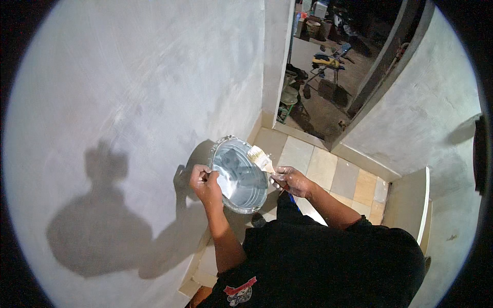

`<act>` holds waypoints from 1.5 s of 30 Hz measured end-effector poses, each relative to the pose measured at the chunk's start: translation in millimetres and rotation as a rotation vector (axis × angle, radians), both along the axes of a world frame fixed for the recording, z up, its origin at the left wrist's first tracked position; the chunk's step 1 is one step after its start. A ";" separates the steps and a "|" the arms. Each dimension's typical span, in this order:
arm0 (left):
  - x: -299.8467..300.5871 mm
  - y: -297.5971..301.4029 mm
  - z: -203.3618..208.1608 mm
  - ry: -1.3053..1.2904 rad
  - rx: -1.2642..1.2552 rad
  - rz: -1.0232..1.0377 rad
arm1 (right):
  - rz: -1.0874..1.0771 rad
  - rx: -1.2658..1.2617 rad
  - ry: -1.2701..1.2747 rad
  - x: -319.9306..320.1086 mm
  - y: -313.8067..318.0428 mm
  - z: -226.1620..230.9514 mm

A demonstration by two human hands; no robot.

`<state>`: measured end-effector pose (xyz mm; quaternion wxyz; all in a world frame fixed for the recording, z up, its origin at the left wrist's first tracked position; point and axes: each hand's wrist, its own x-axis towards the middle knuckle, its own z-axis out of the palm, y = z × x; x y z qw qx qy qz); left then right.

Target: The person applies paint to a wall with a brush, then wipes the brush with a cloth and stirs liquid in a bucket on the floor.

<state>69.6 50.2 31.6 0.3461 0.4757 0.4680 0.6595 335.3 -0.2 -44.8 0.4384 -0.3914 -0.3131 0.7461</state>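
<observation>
We hold a grey bucket (245,167) with our left hand (207,186), closed at its left rim; the fingers are folded, and we cannot tell whether they pinch the rim alone or a handle as well. The bucket tilts, its mouth toward us, so we see ribbed inner sides and a pale, shiny patch inside, though how deep any liquid lies we cannot make out. Its underside is hidden.

At the bucket's right rim, our right hand (291,182) is shut around the handle of a paintbrush (262,159), whose whitish bristles slant up and leftward over the opening; we cannot tell whether they touch the rim. Most of the handle is covered by the fingers, which carry whitish smears.

Left of the bucket, a pale, streaked wall (154,66) bears broad shadows. Nearer us than the bucket, a black shirt (334,262) hides much of the tiled floor (297,155), and a dark rounded shape (258,220) just below the bucket is too obscured to name. Beyond the bucket and to its right, a doorway opens on a dim space, where we pick out a yellow object (327,62) amid clutter that is mostly lost in darkness.
</observation>
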 end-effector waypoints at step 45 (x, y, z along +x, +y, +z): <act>91.4 -70.5 124.3 -0.023 -0.040 0.459 | -0.025 0.965 -1.097 57.5 149.6 72.7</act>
